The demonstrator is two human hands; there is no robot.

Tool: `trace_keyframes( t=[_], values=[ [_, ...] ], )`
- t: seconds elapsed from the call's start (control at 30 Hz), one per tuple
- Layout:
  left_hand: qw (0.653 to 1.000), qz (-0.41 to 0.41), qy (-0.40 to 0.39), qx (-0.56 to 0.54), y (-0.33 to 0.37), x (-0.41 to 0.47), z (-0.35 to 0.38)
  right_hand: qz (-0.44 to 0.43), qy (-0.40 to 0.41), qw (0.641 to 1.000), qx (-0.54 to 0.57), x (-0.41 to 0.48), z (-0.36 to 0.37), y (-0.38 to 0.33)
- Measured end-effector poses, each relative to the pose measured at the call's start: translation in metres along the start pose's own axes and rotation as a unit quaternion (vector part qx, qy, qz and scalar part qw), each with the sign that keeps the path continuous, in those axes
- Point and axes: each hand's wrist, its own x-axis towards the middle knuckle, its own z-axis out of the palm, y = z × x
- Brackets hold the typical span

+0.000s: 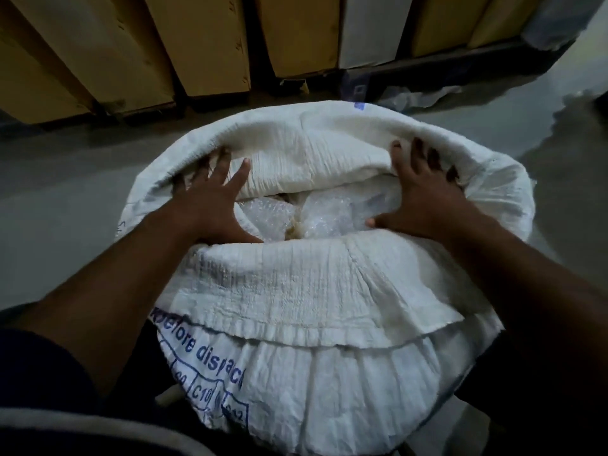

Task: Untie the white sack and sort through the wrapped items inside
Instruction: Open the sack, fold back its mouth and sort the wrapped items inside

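Both hands press into the open mouth of the large white woven plastic sack (pixel 316 291), fingers splayed, grasping nothing: the left hand (pixel 210 202) lies on the mouth's left side with fingertips against the folded-back rim, the right hand (pixel 424 195) on the right with fingers tucked under the far fold. Between them show what look like two clear bubble-wrapped bundles (pixel 268 215), though the dim view blurs their edges. The sack, printed in blue, stands on a smooth grey floor (pixel 65 192) just before the person. Beyond it, several tan cardboard cartons (pixel 210 44) lean in a row.
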Motion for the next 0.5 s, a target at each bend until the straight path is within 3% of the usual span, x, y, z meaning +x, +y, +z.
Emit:
trace_keyframes(
  t=[0.1, 0.2, 0.33, 0.5],
  values=[
    [0.995, 0.030, 0.089, -0.041, 0.014, -0.001, -0.005, -0.049, 0.018, 0.999, -0.012, -0.016, -0.016, -0.031],
    [0.970, 0.077, 0.220, -0.071, 0.035, -0.004, -0.011, -0.161, 0.011, 0.987, 0.016, -0.045, -0.025, -0.066],
    [0.972, 0.074, 0.216, -0.053, 0.047, -0.006, -0.006, -0.351, -0.089, 0.932, -0.005, -0.073, -0.004, -0.099],
    [0.976, 0.013, 0.207, -0.065, 0.029, -0.001, -0.004, -0.416, -0.207, 0.885, -0.032, -0.107, 0.009, -0.121]
  ],
)
